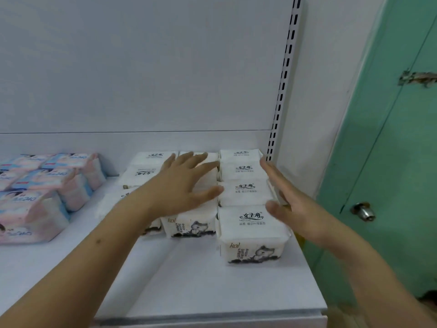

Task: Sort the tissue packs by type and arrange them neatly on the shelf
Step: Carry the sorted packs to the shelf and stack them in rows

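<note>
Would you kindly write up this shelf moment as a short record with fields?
setting: white shelf beside a green door
white packs: white tissue packs in rows at the right end, near the slotted upright
pink and blue packs: pink and blue tissue packs grouped at the left, apart from the white ones
left hand: left hand lies flat with fingers spread on top of the white packs
right hand: right hand is open, fingers straight, against the right side of the white rows
sorting: the two types sit in separate groups

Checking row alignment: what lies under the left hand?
The left hand rests flat on white plastic-wrapped tissue packs in the middle row; their tops beneath the palm are covered.
</note>
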